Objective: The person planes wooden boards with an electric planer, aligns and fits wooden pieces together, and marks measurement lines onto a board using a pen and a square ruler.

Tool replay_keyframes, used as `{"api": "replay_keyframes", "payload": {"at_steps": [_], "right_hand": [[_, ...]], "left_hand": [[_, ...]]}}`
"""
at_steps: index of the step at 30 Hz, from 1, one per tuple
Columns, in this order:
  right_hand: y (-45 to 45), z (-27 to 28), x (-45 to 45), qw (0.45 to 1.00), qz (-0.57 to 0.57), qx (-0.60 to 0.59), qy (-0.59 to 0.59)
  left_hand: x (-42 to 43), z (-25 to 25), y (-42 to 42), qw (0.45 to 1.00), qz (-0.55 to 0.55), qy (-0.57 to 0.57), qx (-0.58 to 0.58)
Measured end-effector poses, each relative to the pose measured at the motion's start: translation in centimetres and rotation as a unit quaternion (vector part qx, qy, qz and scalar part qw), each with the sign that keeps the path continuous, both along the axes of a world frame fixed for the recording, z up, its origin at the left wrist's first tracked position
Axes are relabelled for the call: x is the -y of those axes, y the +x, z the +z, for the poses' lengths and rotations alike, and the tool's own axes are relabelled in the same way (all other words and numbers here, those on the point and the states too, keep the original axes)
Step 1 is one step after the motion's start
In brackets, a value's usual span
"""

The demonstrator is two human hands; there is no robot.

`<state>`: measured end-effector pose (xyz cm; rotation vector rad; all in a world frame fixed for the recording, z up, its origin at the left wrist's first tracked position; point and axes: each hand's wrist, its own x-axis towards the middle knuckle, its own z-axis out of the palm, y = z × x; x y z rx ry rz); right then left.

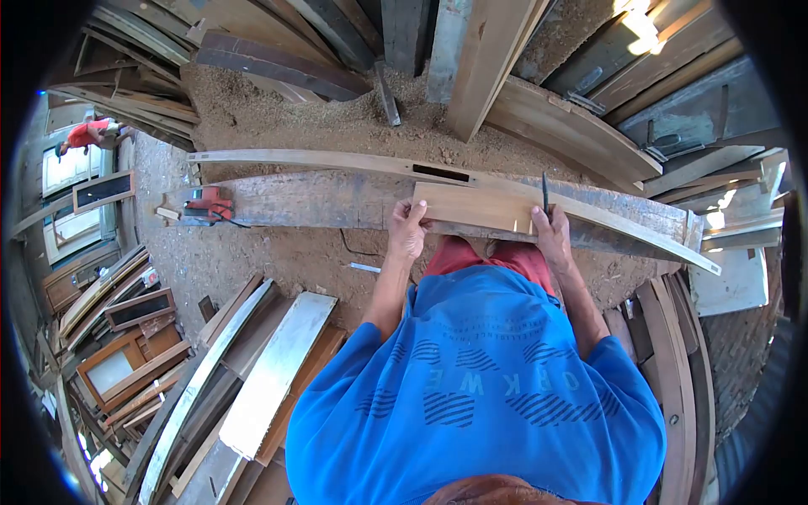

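Observation:
A short, flat wooden board (475, 206) is between my two hands at the near edge of the long workbench plank (311, 198). My left hand (408, 229) grips its left end, thumb on top. My right hand (551, 234) is closed at the right end, with a dark, slim pencil-like stick (544, 192) pointing up from its fingers. Just beyond the board, a long narrow wooden rail (337, 160) runs along the bench. A dark slot (440, 172) is cut in the rail near the board's far left corner.
A red power tool (208, 204) sits on the bench's left part, its dark cord trailing. Sawdust (278, 126) covers the ground. Planks (497, 67) lean beyond the bench; a white-faced board (278, 370) lies at the lower left. Another person (88, 135) is far left.

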<state>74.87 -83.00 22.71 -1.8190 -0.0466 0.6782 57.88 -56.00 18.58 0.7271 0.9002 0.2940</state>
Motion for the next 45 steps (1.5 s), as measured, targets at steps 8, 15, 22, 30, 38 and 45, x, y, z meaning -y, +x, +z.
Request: {"api": "replay_keyframes", "payload": {"at_steps": [8, 15, 22, 30, 38, 45], "right_hand": [[2.1, 0.3, -3.6, 0.993, -0.050, -0.070, -0.087], [3.8, 1.5, -4.3, 0.958, -0.063, -0.202, -0.196], [4.8, 2.0, -4.9, 0.938, -0.075, -0.243, -0.235], [5.4, 1.5, -5.7, 0.926, -0.059, -0.302, -0.220], [6.3, 1.8, -5.5, 0.916, 0.013, -0.299, -0.266], [9.0, 3.4, -7.0, 0.906, 0.033, -0.336, -0.256]], "left_hand": [[-2.7, 2.7, 1.3, 0.903, -0.165, 0.380, -0.116], [-9.0, 3.4, 2.2, 0.759, -0.327, 0.549, -0.126], [-9.4, 1.4, 3.2, 0.785, -0.341, 0.515, -0.053], [-5.5, 3.4, 4.7, 0.983, -0.128, 0.034, -0.125], [-4.2, 2.6, 7.2, 0.957, -0.064, -0.245, -0.139], [-5.0, 2.6, 7.1, 0.942, -0.066, -0.283, -0.169]]}}
